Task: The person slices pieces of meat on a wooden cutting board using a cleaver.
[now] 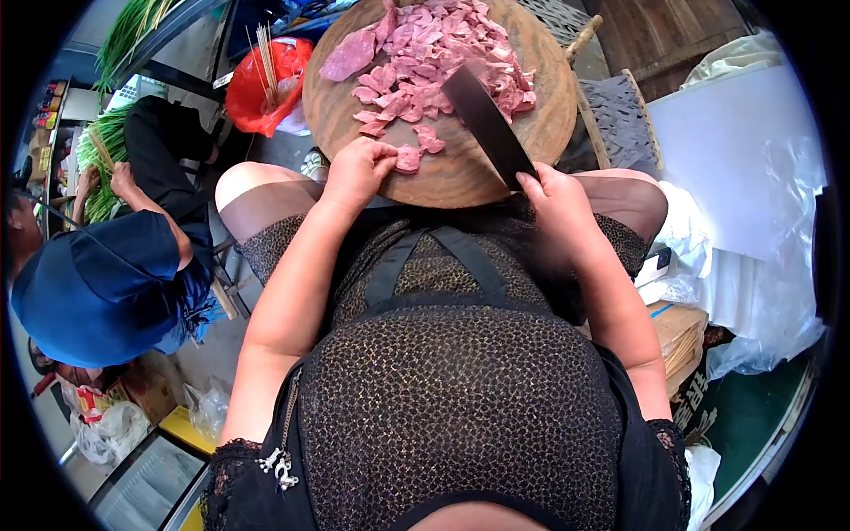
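The patterned black-and-gold dress [460,398] of the seated person fills the lower centre, nearest the camera. White characters [692,398] stand on a dark green panel [761,434] at lower right, turned sideways and partly covered, so I cannot read them with certainty; the small packages [49,111] at the far left carry print too small to make out.

A round chopping block [332,111] takes up the upper centre, its near rim between the person's knees. Bare wood runs along its left side and its lower edge, and another open patch lies to the right of the blade. The sliced meat [469,44] is heaped over the upper middle, with a larger slab [348,57] at its left end.

The left hand [359,173] reaches over the block's lower left rim, thumb and fingertips pinching a small meat piece [408,159]; another scrap [429,138] lies just beyond it. The right hand [560,199], at the lower right rim, is closed around the near end of a dark cleaver [487,124], whose blade slants up and left to the heap.

At upper left, skewers [266,66] stand in a red bag [246,99]; farther left, a co-worker in blue [102,279] handles green stalks [106,146].
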Demonstrator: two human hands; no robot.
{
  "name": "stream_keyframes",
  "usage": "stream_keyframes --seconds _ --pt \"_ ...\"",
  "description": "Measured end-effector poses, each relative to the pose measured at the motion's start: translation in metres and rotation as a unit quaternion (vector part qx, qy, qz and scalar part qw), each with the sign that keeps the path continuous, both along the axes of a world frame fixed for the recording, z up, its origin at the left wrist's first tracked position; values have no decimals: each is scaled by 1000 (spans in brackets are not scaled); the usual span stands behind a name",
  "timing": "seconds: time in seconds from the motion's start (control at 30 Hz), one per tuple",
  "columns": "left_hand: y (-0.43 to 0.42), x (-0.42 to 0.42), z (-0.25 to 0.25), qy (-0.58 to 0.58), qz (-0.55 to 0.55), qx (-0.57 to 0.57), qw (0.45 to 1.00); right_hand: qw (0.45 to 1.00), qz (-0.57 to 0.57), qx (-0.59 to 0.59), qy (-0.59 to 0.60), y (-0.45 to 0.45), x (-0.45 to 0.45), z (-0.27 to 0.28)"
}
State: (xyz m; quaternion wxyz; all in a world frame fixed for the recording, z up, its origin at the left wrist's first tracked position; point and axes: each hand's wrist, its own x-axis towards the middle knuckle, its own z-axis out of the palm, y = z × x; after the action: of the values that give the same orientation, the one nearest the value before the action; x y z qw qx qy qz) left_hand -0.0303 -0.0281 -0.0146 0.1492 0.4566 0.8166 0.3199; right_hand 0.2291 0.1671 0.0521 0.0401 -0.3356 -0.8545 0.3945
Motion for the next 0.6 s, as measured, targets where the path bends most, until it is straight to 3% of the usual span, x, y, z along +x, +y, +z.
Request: stream_keyframes --seconds 0.1,0.17,0.2,0.27,0.47,0.6 --pt "-4 3 -1 -23 -1 -11 1000 1000 3 1 5 -7 0 7" --pt "-8 9 -4 98 28 75 992 1000 4 4 10 -15 -1 18" --pt "-11 13 -5 96 28 75 992 999 29 12 16 -19 -3 23" --pt "-16 20 -7 192 -73 134 969 997 76 20 4 -26 -10 36" --pt "-21 21 -21 259 -100 79 957 972 187 142 13 -41 -26 22" --pt "-19 21 -17 273 -105 93 952 966 203 158 -18 -44 -32 30"
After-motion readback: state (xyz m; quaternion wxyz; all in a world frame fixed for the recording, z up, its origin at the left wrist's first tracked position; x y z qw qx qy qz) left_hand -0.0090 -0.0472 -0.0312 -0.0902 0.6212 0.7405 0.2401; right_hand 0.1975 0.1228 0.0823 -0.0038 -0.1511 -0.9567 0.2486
